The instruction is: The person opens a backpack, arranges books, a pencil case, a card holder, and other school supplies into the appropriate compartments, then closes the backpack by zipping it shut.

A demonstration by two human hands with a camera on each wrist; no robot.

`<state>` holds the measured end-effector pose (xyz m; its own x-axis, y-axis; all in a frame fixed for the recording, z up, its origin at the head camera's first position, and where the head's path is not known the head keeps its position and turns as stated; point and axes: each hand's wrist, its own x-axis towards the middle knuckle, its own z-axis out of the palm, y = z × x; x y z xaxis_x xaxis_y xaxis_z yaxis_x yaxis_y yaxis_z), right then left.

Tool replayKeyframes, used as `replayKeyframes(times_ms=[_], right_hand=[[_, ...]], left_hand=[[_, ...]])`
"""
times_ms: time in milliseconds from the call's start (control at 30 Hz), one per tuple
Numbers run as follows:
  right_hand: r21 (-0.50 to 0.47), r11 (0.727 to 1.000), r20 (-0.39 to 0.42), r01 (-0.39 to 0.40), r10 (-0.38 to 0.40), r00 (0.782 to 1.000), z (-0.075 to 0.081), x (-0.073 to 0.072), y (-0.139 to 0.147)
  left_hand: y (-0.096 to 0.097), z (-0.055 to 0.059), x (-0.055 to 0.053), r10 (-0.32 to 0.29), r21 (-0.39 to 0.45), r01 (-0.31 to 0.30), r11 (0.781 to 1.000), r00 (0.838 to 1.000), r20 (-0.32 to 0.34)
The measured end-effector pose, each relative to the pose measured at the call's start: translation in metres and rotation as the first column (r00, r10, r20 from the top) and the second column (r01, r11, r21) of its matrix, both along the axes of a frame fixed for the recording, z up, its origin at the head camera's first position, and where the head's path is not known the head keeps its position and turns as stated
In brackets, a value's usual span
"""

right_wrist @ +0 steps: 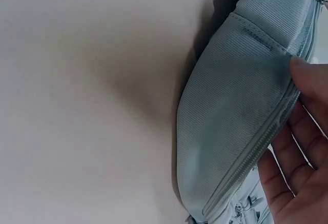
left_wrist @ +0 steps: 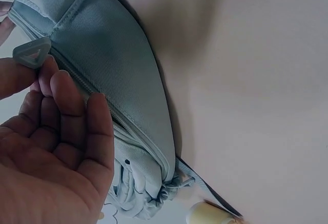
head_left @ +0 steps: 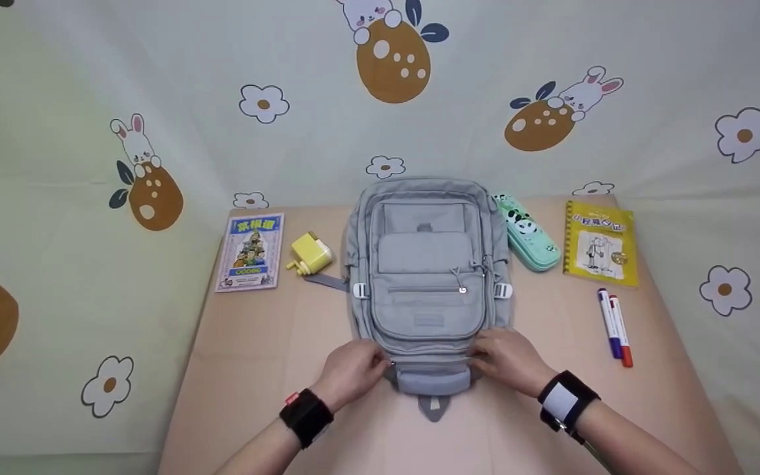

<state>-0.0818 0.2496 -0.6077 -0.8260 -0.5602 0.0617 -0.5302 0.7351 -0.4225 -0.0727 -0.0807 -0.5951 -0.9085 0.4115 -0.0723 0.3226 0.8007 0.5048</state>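
A grey backpack (head_left: 426, 254) lies flat on the table, front pockets up and its grey loop (head_left: 434, 408) pointing toward me. At its near left edge my left hand (head_left: 351, 373) pinches a triangular zipper pull (left_wrist: 38, 52) between thumb and forefinger; the other fingers curl loosely beside the zipper. On the opposite side my right hand (head_left: 510, 356) grips the backpack's edge, with the thumb (right_wrist: 307, 78) on the fabric by the zipper (right_wrist: 246, 157) and the fingers behind it. How far the zipper is undone cannot be made out.
Left of the backpack are a purple-bordered booklet (head_left: 250, 253) and a yellow device with a crank (head_left: 312, 253). To its right lie a green panda pencil case (head_left: 528, 234), a yellow book (head_left: 600, 244) and two markers (head_left: 609, 324). Patterned cloth (head_left: 314, 145) hangs around the table.
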Motion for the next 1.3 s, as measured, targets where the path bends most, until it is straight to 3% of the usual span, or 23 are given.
replayKeyframes(times_ms=[300, 600, 833, 1000, 1300], right_hand=[[-0.017, 1.0, -0.064, -0.002, 0.001, 0.998, -0.003, 0.0, 0.0], [-0.027, 1.0, -0.053, 0.001, -0.002, 0.999, -0.003, 0.001, -0.004], [-0.068, 0.998, -0.047, -0.015, 0.012, 0.999, -0.006, 0.001, 0.002], [-0.079, 0.996, -0.087, -0.028, 0.021, 0.996, -0.007, -0.001, 0.014], [-0.058, 0.998, -0.156, 0.022, -0.031, 0.987, -0.014, -0.008, 0.04]], left_hand=[[0.02, 0.003, 0.003, -0.027, 0.023, 0.028, 0.999, 0.999, -0.032], [0.049, 0.003, 0.001, -0.099, 0.004, 0.099, 0.995, 0.993, -0.058], [0.047, 0.003, -0.001, -0.107, -0.003, 0.107, 0.994, 0.994, -0.031], [0.045, 0.004, -0.001, -0.118, -0.007, 0.118, 0.993, 0.993, -0.023], [0.043, 0.006, -0.001, -0.125, -0.02, 0.125, 0.992, 0.992, -0.002]])
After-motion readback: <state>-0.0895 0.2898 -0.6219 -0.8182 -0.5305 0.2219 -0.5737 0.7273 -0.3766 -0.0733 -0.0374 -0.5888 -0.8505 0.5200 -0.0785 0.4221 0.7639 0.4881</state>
